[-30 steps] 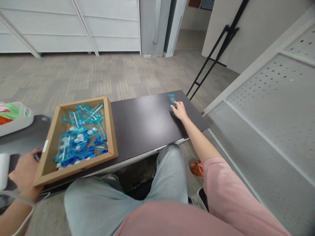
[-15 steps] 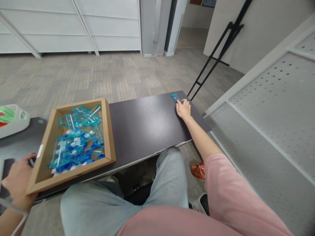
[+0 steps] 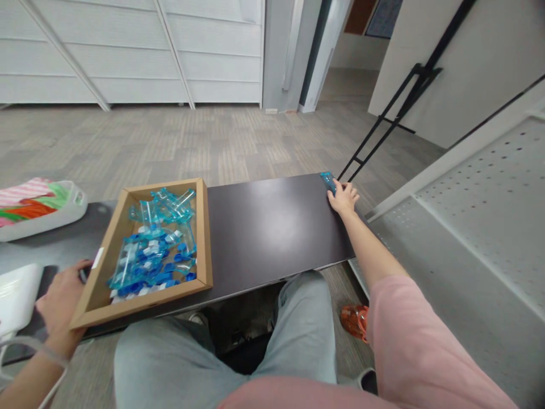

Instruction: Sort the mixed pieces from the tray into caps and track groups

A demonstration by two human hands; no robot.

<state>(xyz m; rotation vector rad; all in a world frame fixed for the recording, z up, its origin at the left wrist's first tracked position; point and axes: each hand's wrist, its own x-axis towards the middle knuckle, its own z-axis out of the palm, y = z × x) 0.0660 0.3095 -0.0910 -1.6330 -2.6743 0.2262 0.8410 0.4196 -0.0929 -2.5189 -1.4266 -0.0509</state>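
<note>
At the far right corner of the dark tabletop (image 3: 264,238), my right hand (image 3: 344,199) has its fingers closed on one end of a clear blue plastic piece (image 3: 327,180), which lies on the surface. My left hand (image 3: 63,295) rests beside the left wall of a shallow cardboard box (image 3: 205,233). Its fingers curl around a small black object (image 3: 86,274), mostly hidden by the hand and the box. Inside the box lie several similar clear blue plastic pieces (image 3: 149,213) above a heap of small blue and white plastic parts (image 3: 149,264).
A white plastic basket (image 3: 63,218) of striped, green and orange cloth-like items stands at far left. Nearer me is a white device (image 3: 19,295) with a cable. Black stand legs (image 3: 366,147) rise behind the right corner; a perforated white panel (image 3: 477,187) flanks the right side.
The camera view has swung left, so everything appears farther right and more of the basket and white device shows. Both hands stay at about the same places on the table.
</note>
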